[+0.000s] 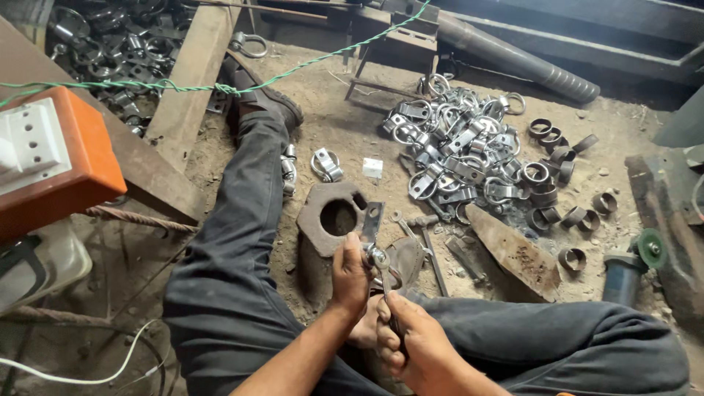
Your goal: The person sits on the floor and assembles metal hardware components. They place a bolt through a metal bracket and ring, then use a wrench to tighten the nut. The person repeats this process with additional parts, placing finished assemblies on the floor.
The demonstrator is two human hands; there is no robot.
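Head view: a person sits on the sandy ground, legs spread, and both hands meet between the knees.
Left hand (350,275): closed around a metal clamp piece (372,220); its flat tab with holes stands upward, so the bolt (378,257) at the lower end is turned toward the other hand.
Right hand (411,345): fingers are wrapped tight on the handle of a spanner (386,290), whose head reaches up to the bolt; the grip is low on the handle, I think for more turning force.
Where the clamp piece is: held in the air just above the rusty plate with a round hole (334,218), touching only the left hand and the tool.
Pile of finished clamps (458,150): lies beyond the right knee, near but apart from the hands, probably within an arm's reach.
Short metal rings (568,183): scattered to the right of the pile, as separate parts.
Hammer (425,235): rests on the ground just beside the plate, unused.
Orange box (55,158): on a board at the left, well apart from the work.
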